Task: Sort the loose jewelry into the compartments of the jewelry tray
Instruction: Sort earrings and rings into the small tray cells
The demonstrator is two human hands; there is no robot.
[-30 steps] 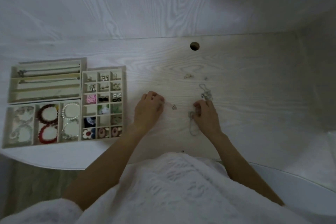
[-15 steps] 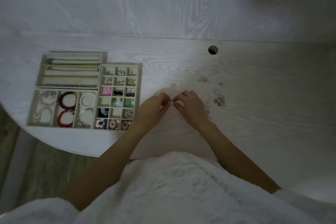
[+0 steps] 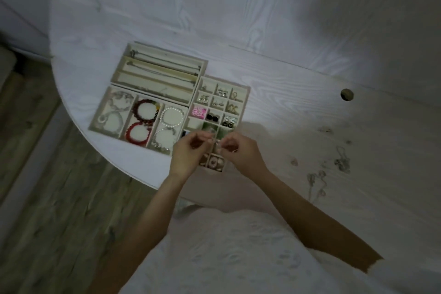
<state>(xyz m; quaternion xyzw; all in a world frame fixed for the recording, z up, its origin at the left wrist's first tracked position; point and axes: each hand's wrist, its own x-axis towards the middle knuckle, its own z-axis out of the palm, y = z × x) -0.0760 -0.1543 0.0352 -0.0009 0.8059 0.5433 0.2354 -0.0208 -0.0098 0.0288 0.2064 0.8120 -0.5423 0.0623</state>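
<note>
Now both hands hover over the small-compartment jewelry tray (image 3: 245, 93), which sits close to the desk's (image 3: 274, 107) curved near edge. The left hand (image 3: 188, 154) and right hand (image 3: 239, 153) pinch a tiny item, too small to identify, between meeting fingertips. Loose chains (image 3: 317, 181) lie well apart on open desk to the right. Half a second ago the hands were over bare desk, right of the tray.

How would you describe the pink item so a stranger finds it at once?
Find the small-compartment grid tray on the white table, above both hands. The pink item lies in its left column, third row from the far end. It is the only bright pink piece there.
</note>
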